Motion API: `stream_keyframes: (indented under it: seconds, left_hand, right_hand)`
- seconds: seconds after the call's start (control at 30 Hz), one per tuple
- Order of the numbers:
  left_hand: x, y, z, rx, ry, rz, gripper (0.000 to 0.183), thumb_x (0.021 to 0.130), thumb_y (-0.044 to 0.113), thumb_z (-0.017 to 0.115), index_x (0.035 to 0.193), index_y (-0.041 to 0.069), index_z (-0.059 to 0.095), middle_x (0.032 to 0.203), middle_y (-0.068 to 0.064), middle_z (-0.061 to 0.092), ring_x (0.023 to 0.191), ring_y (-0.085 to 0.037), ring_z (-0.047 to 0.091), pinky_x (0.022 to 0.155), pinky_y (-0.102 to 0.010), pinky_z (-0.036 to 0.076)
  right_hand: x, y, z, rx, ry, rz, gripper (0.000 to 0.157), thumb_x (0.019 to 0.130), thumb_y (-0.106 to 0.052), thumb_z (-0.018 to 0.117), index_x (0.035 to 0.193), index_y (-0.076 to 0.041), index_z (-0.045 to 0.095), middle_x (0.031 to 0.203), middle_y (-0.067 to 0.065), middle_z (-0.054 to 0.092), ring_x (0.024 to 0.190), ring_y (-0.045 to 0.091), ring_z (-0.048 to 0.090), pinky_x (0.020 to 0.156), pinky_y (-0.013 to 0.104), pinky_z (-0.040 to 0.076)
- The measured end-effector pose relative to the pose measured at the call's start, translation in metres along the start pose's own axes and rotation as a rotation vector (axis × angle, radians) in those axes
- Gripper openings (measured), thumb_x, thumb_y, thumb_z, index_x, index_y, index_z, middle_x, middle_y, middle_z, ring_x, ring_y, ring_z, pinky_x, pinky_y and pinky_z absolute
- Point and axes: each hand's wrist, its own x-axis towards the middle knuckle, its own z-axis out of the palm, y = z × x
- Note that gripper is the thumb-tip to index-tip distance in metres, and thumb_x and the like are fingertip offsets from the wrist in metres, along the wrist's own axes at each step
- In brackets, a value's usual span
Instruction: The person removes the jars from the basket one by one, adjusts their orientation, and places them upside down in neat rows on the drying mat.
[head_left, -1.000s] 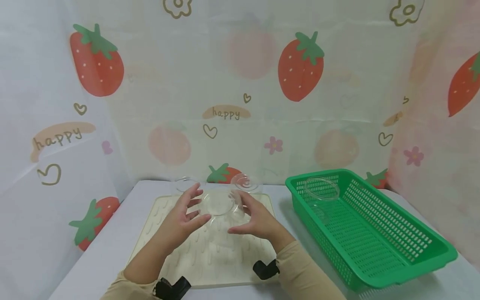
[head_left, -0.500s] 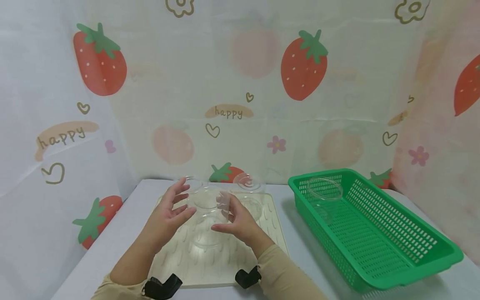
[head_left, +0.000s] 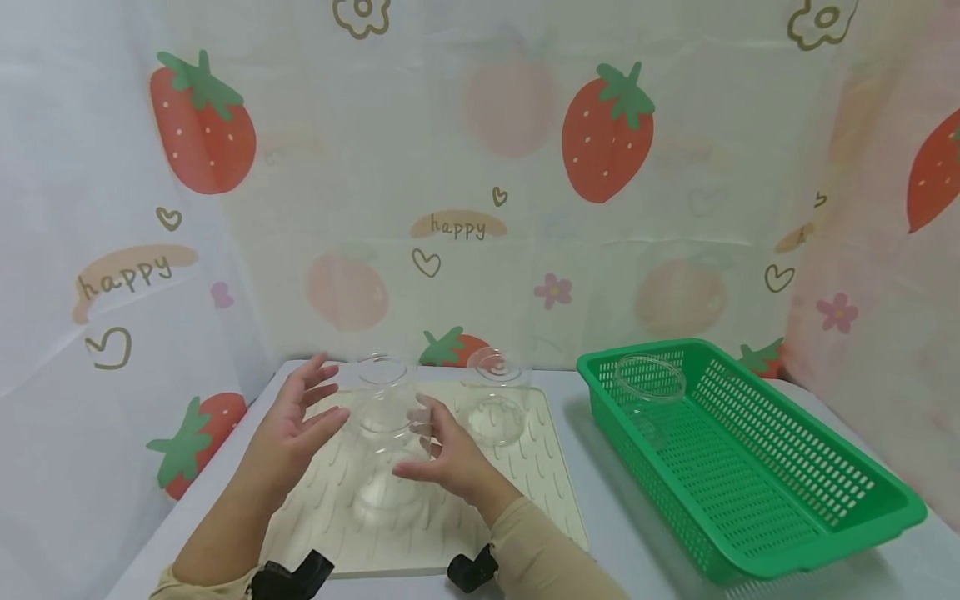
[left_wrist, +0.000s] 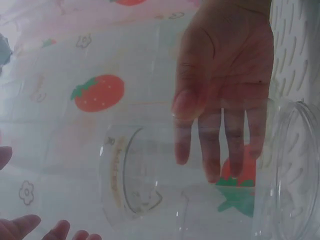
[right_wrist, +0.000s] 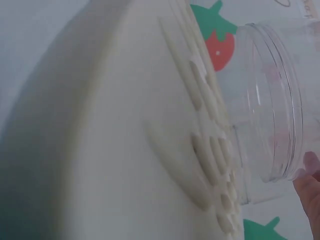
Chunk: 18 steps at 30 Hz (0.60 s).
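Note:
A clear plastic jar is between my two hands, above or on the front of the ridged cream mat; contact with the mat cannot be told. Its threaded neck faces the mat in the right wrist view. My right hand rests against the jar's right side, thumb forward, its fingers fairly straight. Through the clear wall, the left wrist view shows that palm. My left hand, fingers spread, faces the jar's left side, seemingly without touching. Two more clear jars, back left and back right, stand on the mat.
To the right, a green perforated basket holds another clear jar. The mat lies on a white table. Behind it hangs a strawberry-print cloth.
Both hands have moved left, and the jar between them has moved left too. The back right jar is now unobstructed by the right hand. The basket has stayed put.

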Motion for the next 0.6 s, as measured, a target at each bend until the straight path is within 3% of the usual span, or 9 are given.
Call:
stream_keyframes:
  seconds: [0.1, 0.3, 0.5, 0.6]
  left_hand:
    - [-0.003, 0.001, -0.004, 0.012, 0.006, -0.013, 0.065, 0.093, 0.016, 0.052, 0.146, 0.014, 0.015, 0.142, -0.011, 0.028, 0.128, -0.032, 0.030, 0.084, -0.013, 0.041]
    - [-0.005, 0.003, -0.006, 0.040, 0.003, -0.029, 0.066, 0.093, 0.019, 0.051, 0.146, 0.018, 0.013, 0.143, -0.010, 0.027, 0.127, -0.030, 0.030, 0.089, -0.034, 0.045]
    - [-0.006, 0.005, -0.005, 0.012, 0.000, -0.023, 0.065, 0.093, 0.018, 0.051, 0.146, 0.017, 0.014, 0.143, -0.010, 0.027, 0.127, -0.029, 0.030, 0.083, -0.016, 0.042]
    - [-0.007, 0.005, -0.005, 0.002, -0.001, -0.017, 0.064, 0.093, 0.017, 0.050, 0.146, 0.016, 0.015, 0.143, -0.011, 0.027, 0.127, -0.030, 0.030, 0.083, -0.014, 0.042]
  right_hand:
    - [0.001, 0.001, 0.006, -0.004, -0.010, 0.018, 0.087, 0.072, -0.022, 0.079, 0.140, -0.028, 0.025, 0.133, -0.004, 0.045, 0.122, 0.016, 0.043, 0.102, 0.036, 0.035]
    - [0.002, 0.003, 0.018, -0.020, -0.022, 0.057, 0.089, 0.070, -0.023, 0.080, 0.140, -0.030, 0.026, 0.134, -0.002, 0.043, 0.123, 0.015, 0.042, 0.103, 0.036, 0.035]
    - [0.003, 0.004, 0.025, -0.034, -0.039, 0.065, 0.088, 0.068, -0.023, 0.081, 0.138, -0.031, 0.029, 0.132, -0.009, 0.044, 0.123, 0.012, 0.042, 0.101, 0.032, 0.037]
    - [0.003, 0.006, 0.026, -0.033, -0.056, 0.062, 0.085, 0.068, -0.020, 0.081, 0.136, -0.033, 0.032, 0.128, -0.014, 0.046, 0.123, 0.008, 0.042, 0.100, 0.030, 0.037]
